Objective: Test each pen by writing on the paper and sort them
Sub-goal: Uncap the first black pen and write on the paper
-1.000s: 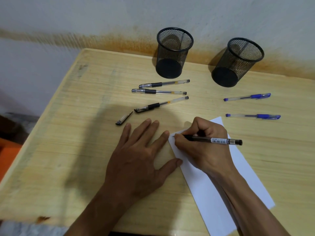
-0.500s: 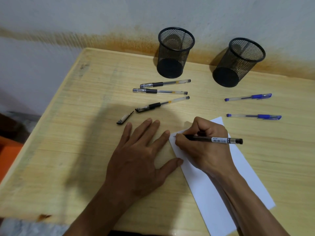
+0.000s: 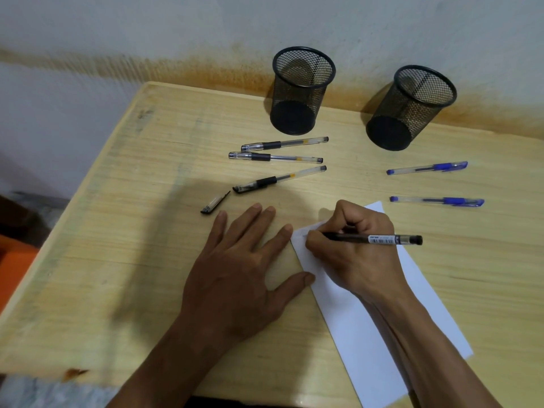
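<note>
Right hand (image 3: pixel 357 248) grips the slim black pen (image 3: pixel 372 239), tip down on the white paper sheet (image 3: pixel 371 328) near its top-left corner. Left hand (image 3: pixel 235 278) lies flat and open on the pale wooden table (image 3: pixel 123 260), thumb touching the paper's edge. At twelve o'clock, three clear black-grip pens (image 3: pixel 279 159); at two o'clock, two blue pens (image 3: pixel 432 184). Beyond stand two black mesh cups (image 3: pixel 300 92).

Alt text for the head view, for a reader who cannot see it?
A right hand writes with a black pen on white paper; the left hand lies flat beside it. Five more pens lie before two mesh cups.
</note>
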The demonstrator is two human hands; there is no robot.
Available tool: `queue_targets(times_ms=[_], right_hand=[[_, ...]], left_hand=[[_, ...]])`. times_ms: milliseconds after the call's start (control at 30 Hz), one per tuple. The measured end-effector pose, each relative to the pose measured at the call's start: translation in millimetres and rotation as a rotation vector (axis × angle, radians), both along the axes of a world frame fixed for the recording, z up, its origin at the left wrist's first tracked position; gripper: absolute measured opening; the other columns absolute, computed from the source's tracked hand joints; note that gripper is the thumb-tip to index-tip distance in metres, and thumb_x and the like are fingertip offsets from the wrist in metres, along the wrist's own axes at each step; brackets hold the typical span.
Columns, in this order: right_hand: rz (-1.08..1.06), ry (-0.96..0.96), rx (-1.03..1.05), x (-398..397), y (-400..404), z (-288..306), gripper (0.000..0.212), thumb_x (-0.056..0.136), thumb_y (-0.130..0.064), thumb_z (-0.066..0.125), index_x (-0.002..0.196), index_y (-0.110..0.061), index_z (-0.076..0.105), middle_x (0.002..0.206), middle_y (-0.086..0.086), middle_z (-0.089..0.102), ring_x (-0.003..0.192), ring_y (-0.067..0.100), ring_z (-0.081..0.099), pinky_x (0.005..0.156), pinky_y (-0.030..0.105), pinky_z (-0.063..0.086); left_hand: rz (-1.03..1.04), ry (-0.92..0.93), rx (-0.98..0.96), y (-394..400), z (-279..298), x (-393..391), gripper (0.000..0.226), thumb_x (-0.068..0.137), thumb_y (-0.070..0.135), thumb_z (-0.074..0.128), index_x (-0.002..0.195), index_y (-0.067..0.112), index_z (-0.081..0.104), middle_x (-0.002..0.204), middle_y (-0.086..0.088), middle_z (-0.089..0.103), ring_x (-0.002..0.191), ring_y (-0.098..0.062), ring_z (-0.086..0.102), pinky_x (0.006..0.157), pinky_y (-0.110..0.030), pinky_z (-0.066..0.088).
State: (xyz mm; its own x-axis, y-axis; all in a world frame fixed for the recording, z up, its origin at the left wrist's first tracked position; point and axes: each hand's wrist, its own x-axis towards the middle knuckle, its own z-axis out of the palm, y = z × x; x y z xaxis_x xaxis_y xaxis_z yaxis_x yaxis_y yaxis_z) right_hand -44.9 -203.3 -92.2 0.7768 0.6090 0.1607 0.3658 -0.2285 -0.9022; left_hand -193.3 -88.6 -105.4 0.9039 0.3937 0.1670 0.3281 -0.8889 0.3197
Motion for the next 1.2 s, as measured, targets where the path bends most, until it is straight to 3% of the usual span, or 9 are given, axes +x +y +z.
queue_targets(times_ms=[67,233,533,633,733,900,1100,1200], right_hand=[[-0.012,0.038,0.018,0,0,0,0.028,0.066,-0.009,0.074,0.057,-0.003,0.049,0.054,0.016,0.053,0.054,0.035,0.047,0.047,0.039,0.038],[-0.003,0.049,0.000,0,-1,1,0.032,0.068,0.002,0.077,0.056,-0.002,0.048,0.053,0.012,0.050,0.051,0.013,0.042,0.047,0.028,0.033],[-0.034,0.051,0.009,-2,0,2,0.027,0.066,-0.010,0.070,0.056,-0.003,0.046,0.053,0.011,0.049,0.052,0.015,0.041,0.047,0.032,0.033],[-0.030,0.162,0.048,1,-1,5,0.027,0.070,0.000,0.073,0.060,0.004,0.048,0.053,0.016,0.052,0.049,0.015,0.046,0.047,0.027,0.035],[-0.077,0.318,0.176,6,-1,8,0.028,0.075,0.018,0.067,0.060,0.004,0.047,0.048,0.012,0.056,0.042,0.014,0.053,0.048,0.027,0.044],[-0.074,0.502,0.296,5,-2,16,0.030,0.082,0.022,0.058,0.067,-0.003,0.050,0.046,0.004,0.057,0.039,0.012,0.052,0.048,0.028,0.046],[-0.072,0.588,0.339,-4,-6,24,0.011,0.086,0.013,0.066,0.088,0.007,0.057,0.065,0.021,0.065,0.049,0.023,0.059,0.053,0.034,0.048],[-0.114,0.571,0.331,-6,-10,33,0.013,0.085,0.008,0.072,0.090,0.009,0.060,0.070,0.020,0.070,0.055,0.023,0.066,0.056,0.035,0.054]], left_hand=[[0.000,-0.003,-0.001,0,0,0,0.068,0.088,0.070,0.049,0.138,0.024,0.059,0.152,-0.006,0.047,0.146,-0.020,0.036,0.116,-0.055,0.029],[0.004,-0.005,0.000,0,-2,0,0.068,0.088,0.070,0.049,0.137,0.025,0.059,0.153,-0.005,0.047,0.146,-0.019,0.035,0.117,-0.054,0.028],[0.004,-0.026,0.001,0,-3,0,0.068,0.088,0.071,0.048,0.137,0.025,0.060,0.152,-0.005,0.047,0.146,-0.019,0.036,0.117,-0.054,0.028],[0.008,-0.030,-0.003,1,-3,1,0.069,0.087,0.072,0.047,0.137,0.026,0.060,0.152,-0.004,0.047,0.145,-0.019,0.036,0.117,-0.054,0.028],[0.004,-0.015,0.001,1,-3,0,0.071,0.087,0.074,0.044,0.137,0.027,0.059,0.152,-0.003,0.047,0.145,-0.018,0.036,0.117,-0.054,0.029],[0.002,0.032,0.022,2,-2,1,0.075,0.087,0.079,0.034,0.140,0.029,0.055,0.154,-0.003,0.045,0.146,-0.018,0.035,0.118,-0.053,0.028],[-0.002,-0.042,0.066,2,-2,1,0.074,0.085,0.080,0.042,0.130,0.026,0.065,0.145,-0.005,0.056,0.138,-0.022,0.046,0.113,-0.054,0.033],[0.008,-0.079,0.057,0,-2,0,0.075,0.084,0.082,0.041,0.131,0.028,0.065,0.145,-0.002,0.055,0.139,-0.018,0.045,0.115,-0.052,0.032]])
